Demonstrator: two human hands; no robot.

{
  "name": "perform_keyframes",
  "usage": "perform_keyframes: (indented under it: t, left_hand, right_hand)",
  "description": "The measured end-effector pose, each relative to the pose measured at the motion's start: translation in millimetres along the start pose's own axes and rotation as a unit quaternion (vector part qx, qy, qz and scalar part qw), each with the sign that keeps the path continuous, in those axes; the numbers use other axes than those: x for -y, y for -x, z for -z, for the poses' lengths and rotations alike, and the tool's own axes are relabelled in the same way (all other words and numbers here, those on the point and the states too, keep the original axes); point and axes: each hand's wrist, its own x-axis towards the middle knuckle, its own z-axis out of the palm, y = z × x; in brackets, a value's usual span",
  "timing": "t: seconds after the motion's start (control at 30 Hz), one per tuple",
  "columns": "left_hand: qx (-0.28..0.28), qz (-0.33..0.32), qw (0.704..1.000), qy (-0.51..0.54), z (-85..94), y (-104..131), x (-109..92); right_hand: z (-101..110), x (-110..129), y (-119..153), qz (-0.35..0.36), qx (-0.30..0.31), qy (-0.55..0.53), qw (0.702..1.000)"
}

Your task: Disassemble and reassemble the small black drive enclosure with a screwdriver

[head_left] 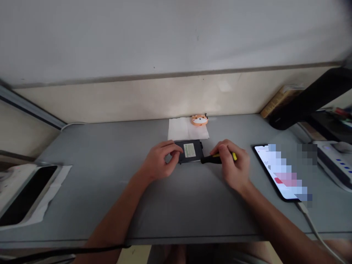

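A flat black rectangular device [194, 147] with a pale printed label lies on the grey desk in front of me. My left hand [162, 160] grips its left end between thumb and fingers, which hide that end. In my right hand [233, 163] is a black-and-yellow screwdriver [211, 160], lying almost level and pointing left. Its dark front part reaches the device's near right corner, where a thin light strip shows along the near edge. Whether the tip touches or enters the device I cannot tell.
Behind the device lie white paper [178, 128] and an orange animal-faced case [200, 120]. A lit phone [277, 176] with a cable lies right, near a white power strip [334, 161] and a black cylinder [308, 99]. Another dark phone [29, 194] rests on paper at left.
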Motion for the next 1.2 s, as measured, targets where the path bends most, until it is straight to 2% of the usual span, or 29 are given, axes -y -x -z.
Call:
perform_keyframes:
  t: [0.13,0.3,0.4,0.5,0.6,0.67,0.83,1.0,1.1,1.17,1.2]
  left_hand:
    - [0.06,0.024,0.997,0.037,-5.7,-1,-7]
    - [0.029,0.034,0.998,0.035,-15.9,1,1]
    - [0.018,0.056,0.997,0.043,-15.4,-1,9]
    - [0.014,0.109,0.994,0.022,-8.8,-14,22]
    - [0.003,0.164,0.986,-0.043,-2.5,-34,38]
    - [0.017,0.181,0.981,-0.074,-1.5,-47,50]
    - [0.038,0.177,0.981,-0.074,-4.1,-60,65]
    - [0.075,0.166,0.982,-0.059,6.8,-49,69]
    - [0.056,0.175,0.981,-0.056,19.3,-37,65]
    - [0.033,0.177,0.982,-0.06,24.5,-29,56]
    - [0.039,0.178,0.982,-0.057,24.9,-26,49]
  right_hand:
    - [3,0,-6,-0.067,-0.083,-0.002,0.994]
    - [1,1,-11,-0.134,-0.105,-0.022,0.985]
    - [1,0,-13,-0.167,-0.114,-0.052,0.978]
    - [1,-5,-17,-0.222,-0.127,-0.087,0.963]
    - [-1,-12,-20,-0.296,-0.149,-0.135,0.934]
    - [-2,-18,-20,-0.326,-0.168,-0.162,0.916]
    - [-3,-27,-21,-0.326,-0.172,-0.178,0.912]
    - [0,-26,-23,-0.337,-0.188,-0.161,0.909]
    - [2,-23,-23,-0.347,-0.2,-0.163,0.902]
    - [3,-21,-24,-0.351,-0.213,-0.165,0.897]
    - [3,-20,-24,-0.353,-0.219,-0.165,0.895]
